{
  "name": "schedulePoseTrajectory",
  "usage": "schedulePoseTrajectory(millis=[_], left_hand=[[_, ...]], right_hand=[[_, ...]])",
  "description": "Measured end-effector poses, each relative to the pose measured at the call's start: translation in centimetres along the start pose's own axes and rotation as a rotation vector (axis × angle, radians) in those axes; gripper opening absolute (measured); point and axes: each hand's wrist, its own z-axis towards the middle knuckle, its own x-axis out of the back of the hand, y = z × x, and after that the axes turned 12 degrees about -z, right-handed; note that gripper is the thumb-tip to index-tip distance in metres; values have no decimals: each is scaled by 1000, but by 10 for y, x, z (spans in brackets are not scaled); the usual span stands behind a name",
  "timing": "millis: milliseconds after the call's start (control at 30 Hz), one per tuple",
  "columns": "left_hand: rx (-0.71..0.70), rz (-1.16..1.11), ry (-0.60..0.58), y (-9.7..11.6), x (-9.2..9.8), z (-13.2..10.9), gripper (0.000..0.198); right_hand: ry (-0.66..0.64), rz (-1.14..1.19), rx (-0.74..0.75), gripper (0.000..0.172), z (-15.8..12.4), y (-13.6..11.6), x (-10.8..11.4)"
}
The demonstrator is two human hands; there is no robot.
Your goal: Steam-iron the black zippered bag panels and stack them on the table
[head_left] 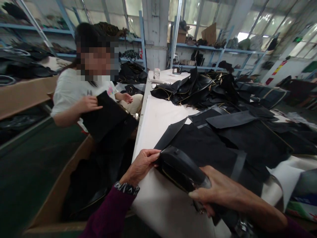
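My left hand [143, 162] pinches the near corner of a black leather-like zippered piece [179, 162] at the table's left edge. Its fingers are closed on that corner. My right hand [213, 190] wraps round the other end of the same piece, thumb on its side. The piece bulges upward between my hands, and a gold zipper line runs along its lower side. Metal zipper pulls hang under my right hand. Just behind lie flat black fabric panels [205, 142], one with a grey strip across it.
A heap of black zippered pieces [193, 86] covers the back of the white table [155, 115]. To the left, a seated co-worker [79, 89] holds a black panel [106, 115] above a cardboard box [58, 185] of black pieces. Loaded blue shelves [198, 46] line the wall.
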Motion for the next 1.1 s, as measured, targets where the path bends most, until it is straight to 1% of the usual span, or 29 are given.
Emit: schedulePoseTrajectory(millis=[100,233,300,400,500,567,667,733,800,867,967,1033,1100], left_hand=[[19,-64,-12,-2,3,1,22],[33,-118,-11,-5,9,5,18],[37,-123,-12,-6,9,5,15],[31,-106,-1,-5,8,5,15],[32,-56,1,-5,7,1,21],[40,0,-23,-6,6,-2,24],[38,126,-71,-5,4,-5,26],[19,239,-95,-5,2,-5,28],[-18,377,-116,-6,-2,-5,29],[-80,538,-128,-7,-8,-4,26],[-204,806,-136,-10,-19,-8,21],[-271,982,-134,-11,-26,-10,20],[-317,1150,-135,-10,-33,-6,22]], right_hand=[[40,12,28,23,-1,-7,2],[109,6,52,28,-14,-10,8],[95,-19,26,29,-18,-7,8],[26,-29,-28,29,-16,0,1],[-12,-9,-6,30,-6,0,-8],[4,11,24,30,1,-3,-11],[70,42,20,26,-1,-6,-8],[120,52,32,26,-11,-3,-1],[162,35,42,28,-29,4,5],[209,0,1,31,-49,12,10],[249,-33,-109,37,-78,27,11],[261,-30,-154,41,-91,39,12],[283,-13,-154,44,-98,50,13]])
